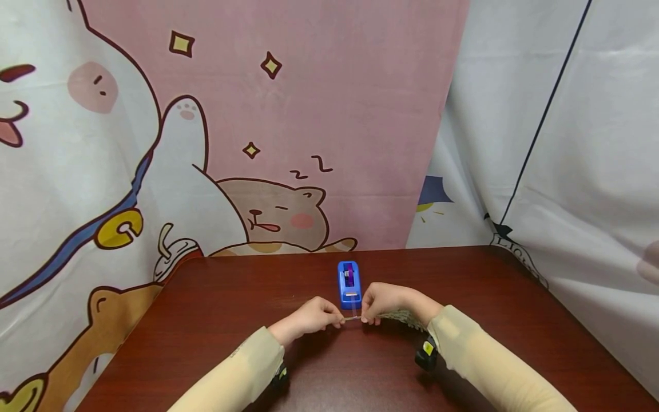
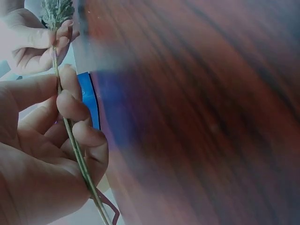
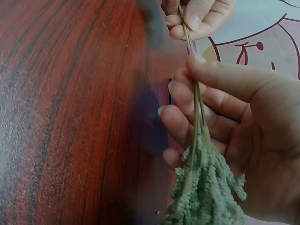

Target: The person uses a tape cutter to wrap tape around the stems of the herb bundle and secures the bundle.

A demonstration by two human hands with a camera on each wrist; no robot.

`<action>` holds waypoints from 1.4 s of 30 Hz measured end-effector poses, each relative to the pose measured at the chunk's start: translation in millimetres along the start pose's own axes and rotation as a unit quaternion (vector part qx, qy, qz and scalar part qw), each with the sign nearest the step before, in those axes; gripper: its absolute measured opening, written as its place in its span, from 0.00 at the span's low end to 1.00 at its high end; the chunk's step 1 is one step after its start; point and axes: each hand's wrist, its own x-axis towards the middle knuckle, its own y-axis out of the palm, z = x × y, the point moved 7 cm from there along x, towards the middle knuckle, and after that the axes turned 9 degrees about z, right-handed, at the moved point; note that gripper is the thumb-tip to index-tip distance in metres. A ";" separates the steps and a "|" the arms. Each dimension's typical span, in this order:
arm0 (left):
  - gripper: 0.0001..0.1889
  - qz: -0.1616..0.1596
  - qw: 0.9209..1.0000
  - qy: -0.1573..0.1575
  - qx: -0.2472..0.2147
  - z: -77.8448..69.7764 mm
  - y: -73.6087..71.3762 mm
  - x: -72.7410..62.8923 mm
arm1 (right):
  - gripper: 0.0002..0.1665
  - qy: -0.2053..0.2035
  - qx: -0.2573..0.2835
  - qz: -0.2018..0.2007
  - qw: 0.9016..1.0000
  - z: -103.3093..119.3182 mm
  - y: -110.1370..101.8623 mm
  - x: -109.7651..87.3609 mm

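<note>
A thin bundle of green stems [image 3: 196,108] with fluffy pale-green flower heads [image 3: 206,192] spans both hands. My left hand [image 1: 311,316] pinches the bare stems between thumb and fingers, and their lower ends run down across its palm in the left wrist view. Close beside it, my right hand [image 1: 383,300] pinches the stems nearer the heads, which hang past its palm. Between the hands a bit of purple tape [image 3: 191,50] lies on the stems. Just beyond stands a blue tape dispenser [image 1: 341,286] with a purple roll [image 1: 350,276]; a translucent strip stretches from it toward the stems.
The dark reddish-brown wooden table [image 1: 231,343] reaches back to a hanging cloth [image 1: 370,114] with cartoon animals. On the right hangs a whitish cloth [image 1: 576,143]. Black wrist cameras [image 1: 426,355] sit under the sleeves.
</note>
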 end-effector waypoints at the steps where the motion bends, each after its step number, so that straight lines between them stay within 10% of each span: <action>1: 0.08 -0.002 1.000 0.000 -0.001 0.4 -0.2 0.4 | 0.06 0.003 0.000 0.004 1.000 -0.7 0.2 0.4; 31: 0.03 -0.012 0.999 0.037 0.005 -4.7 -2.5 5.4 | 0.06 0.006 -0.044 -0.031 0.999 4.0 -9.7 5.4; 42: 0.02 -0.028 1.000 -0.001 -0.012 1.5 -5.4 7.9 | 0.09 0.007 -0.069 -0.060 0.996 1.2 -11.0 8.1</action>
